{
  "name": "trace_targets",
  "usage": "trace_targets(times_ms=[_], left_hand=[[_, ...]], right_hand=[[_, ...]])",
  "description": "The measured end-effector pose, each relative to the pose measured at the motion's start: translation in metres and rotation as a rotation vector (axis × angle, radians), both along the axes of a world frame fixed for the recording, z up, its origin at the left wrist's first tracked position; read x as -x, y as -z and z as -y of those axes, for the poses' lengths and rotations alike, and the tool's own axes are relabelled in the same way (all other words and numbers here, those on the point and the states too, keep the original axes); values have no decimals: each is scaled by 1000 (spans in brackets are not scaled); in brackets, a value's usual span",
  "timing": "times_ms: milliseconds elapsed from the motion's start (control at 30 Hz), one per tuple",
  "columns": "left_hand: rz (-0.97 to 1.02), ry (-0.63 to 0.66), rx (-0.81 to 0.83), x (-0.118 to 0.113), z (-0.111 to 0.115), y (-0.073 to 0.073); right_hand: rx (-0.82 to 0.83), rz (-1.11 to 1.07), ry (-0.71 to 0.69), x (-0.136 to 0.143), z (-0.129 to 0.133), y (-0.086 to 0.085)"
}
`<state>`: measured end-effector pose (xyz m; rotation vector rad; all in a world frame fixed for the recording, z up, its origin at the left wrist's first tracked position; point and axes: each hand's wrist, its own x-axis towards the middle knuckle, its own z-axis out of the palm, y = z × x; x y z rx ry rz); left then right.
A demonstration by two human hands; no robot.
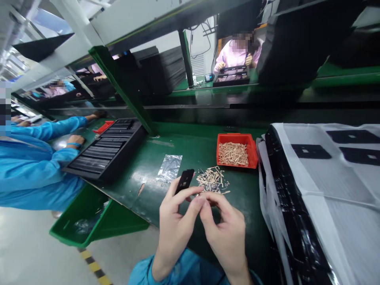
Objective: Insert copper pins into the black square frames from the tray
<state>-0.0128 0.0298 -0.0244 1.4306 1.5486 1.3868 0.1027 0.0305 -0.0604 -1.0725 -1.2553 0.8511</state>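
Observation:
My left hand [178,217] holds a thin black plate with small cutouts [184,180] between its fingers, and the plate stands up at a slant. Thumb and forefinger of that hand are pinched together at the tips. My right hand [224,223] meets them there, its own thumb and forefinger pressed closed. Whatever lies between the fingertips is too small and covered to make out. Just beyond the hands, a loose pile of small tan and grey strips [211,179] lies on the green table [166,138]. Behind the pile, a red bin [252,152] contains many similar tan strips.
At right stands a stack of black trays [297,213] under white sheeting [332,186], with black plates on top. Left are a clear plastic bag [170,168], a black slotted tray [103,174] and a green bin [124,217]. A blue-sleeved co-worker [29,170] stands close on the left.

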Motion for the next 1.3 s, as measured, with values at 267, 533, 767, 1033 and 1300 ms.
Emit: trace_targets(times_ms=[267,533,767,1033,1300], left_hand=[[495,-49,-35,7,-25,13],[715,-39,-392,31,-74,-30],[529,226,-475,5,-86,-21],[373,308,-393,-3,-66,-13],[221,193,-227,11,-45,-5]], right_hand=[[-194,198,-63,1,-6,0],[145,1,182,-24,-65,-14],[339,-284,-255,-19,-46,-17],[395,-742,-548,-16,-11,-32],[262,-698,-183,-19,-2,-29]])
